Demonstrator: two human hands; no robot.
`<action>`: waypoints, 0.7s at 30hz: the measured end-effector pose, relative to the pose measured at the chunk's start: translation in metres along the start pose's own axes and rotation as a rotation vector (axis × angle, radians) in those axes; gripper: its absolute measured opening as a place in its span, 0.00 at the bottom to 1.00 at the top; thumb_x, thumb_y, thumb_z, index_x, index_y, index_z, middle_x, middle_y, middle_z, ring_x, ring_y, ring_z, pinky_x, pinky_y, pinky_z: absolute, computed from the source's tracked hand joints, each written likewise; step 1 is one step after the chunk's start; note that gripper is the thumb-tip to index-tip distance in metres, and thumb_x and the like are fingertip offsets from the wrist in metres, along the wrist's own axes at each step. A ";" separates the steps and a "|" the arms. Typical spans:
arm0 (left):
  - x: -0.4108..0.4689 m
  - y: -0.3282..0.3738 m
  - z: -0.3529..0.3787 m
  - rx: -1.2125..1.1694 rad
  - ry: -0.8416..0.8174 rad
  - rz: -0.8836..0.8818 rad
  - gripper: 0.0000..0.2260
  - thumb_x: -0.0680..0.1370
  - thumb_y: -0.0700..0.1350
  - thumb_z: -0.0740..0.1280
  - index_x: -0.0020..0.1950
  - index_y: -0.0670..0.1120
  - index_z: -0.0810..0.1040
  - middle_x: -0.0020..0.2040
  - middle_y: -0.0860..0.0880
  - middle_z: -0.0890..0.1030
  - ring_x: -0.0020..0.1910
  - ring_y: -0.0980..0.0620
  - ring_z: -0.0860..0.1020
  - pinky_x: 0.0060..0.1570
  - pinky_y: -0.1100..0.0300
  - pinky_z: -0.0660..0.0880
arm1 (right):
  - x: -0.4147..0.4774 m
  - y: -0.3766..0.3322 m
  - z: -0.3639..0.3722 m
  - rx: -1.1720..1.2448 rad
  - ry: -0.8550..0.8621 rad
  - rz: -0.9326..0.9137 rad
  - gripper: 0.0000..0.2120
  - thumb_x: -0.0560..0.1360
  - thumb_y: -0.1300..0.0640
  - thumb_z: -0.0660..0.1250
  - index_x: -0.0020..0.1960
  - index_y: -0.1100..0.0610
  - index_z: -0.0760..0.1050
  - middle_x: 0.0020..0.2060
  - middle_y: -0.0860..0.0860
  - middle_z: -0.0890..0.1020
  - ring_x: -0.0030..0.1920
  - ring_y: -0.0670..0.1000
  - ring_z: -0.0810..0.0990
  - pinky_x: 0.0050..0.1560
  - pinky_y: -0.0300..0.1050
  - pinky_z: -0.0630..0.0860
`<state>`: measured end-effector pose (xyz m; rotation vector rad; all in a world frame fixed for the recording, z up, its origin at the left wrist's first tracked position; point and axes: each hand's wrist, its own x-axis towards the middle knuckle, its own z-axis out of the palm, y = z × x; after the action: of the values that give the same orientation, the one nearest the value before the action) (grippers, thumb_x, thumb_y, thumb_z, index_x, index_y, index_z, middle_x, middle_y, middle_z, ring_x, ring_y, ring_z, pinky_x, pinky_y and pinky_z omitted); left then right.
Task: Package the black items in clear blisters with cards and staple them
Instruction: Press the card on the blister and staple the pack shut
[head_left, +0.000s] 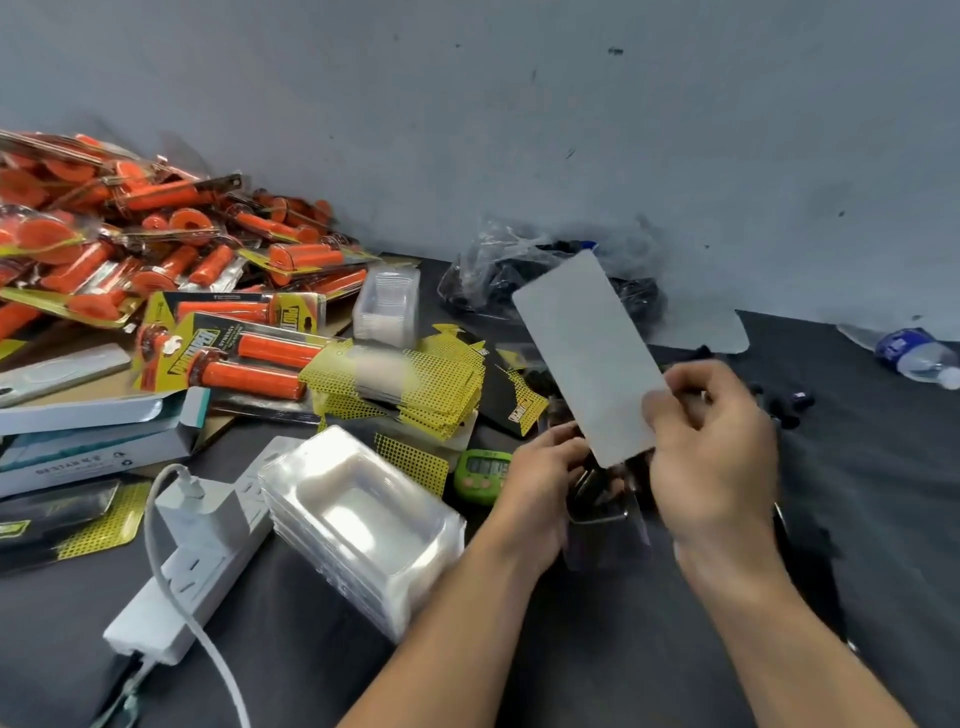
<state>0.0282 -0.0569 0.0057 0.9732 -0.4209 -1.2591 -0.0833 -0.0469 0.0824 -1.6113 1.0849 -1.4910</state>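
My right hand (714, 452) pinches a card (587, 353) by its lower edge; the card's plain grey back faces me and it tilts up to the left. Below it my left hand (540, 483) grips a clear blister (605, 512) with black items inside, partly hidden by both hands. A stack of empty clear blisters (358, 525) stands left of my left forearm. Yellow-and-black cards (415, 384) lie in a loose pile behind it. A clear bag of black items (524, 280) rests near the wall. Loose black items (789, 410) lie right of my right hand.
Packaged orange grips (156, 249) are heaped at the back left. A white power strip (197, 551) with a charger and cable lies front left. A green timer (483, 473) sits by my left hand. A water bottle (919, 356) lies far right. White boxes (93, 431) are at left.
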 end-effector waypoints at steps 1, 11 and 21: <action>-0.001 0.001 0.001 -0.013 -0.006 0.025 0.10 0.81 0.35 0.65 0.60 0.40 0.81 0.46 0.43 0.87 0.42 0.47 0.85 0.40 0.53 0.82 | -0.008 0.010 -0.017 0.063 -0.028 0.132 0.11 0.80 0.64 0.67 0.43 0.49 0.77 0.34 0.42 0.84 0.33 0.41 0.80 0.38 0.45 0.74; -0.013 0.012 0.009 -0.325 0.000 0.104 0.12 0.84 0.33 0.57 0.63 0.39 0.76 0.44 0.39 0.82 0.38 0.45 0.82 0.36 0.54 0.82 | -0.056 0.056 -0.061 0.162 -0.293 0.748 0.11 0.78 0.71 0.60 0.41 0.61 0.75 0.28 0.55 0.75 0.22 0.48 0.65 0.22 0.38 0.56; -0.013 0.012 0.004 -0.279 -0.034 0.031 0.12 0.85 0.37 0.56 0.65 0.40 0.73 0.46 0.39 0.80 0.39 0.43 0.78 0.43 0.50 0.79 | -0.055 0.061 -0.060 0.174 -0.265 0.746 0.12 0.76 0.73 0.60 0.38 0.60 0.74 0.28 0.55 0.75 0.22 0.49 0.63 0.21 0.38 0.57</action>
<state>0.0286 -0.0464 0.0207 0.7068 -0.2759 -1.2692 -0.1499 -0.0197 0.0114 -1.0612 1.1822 -0.8225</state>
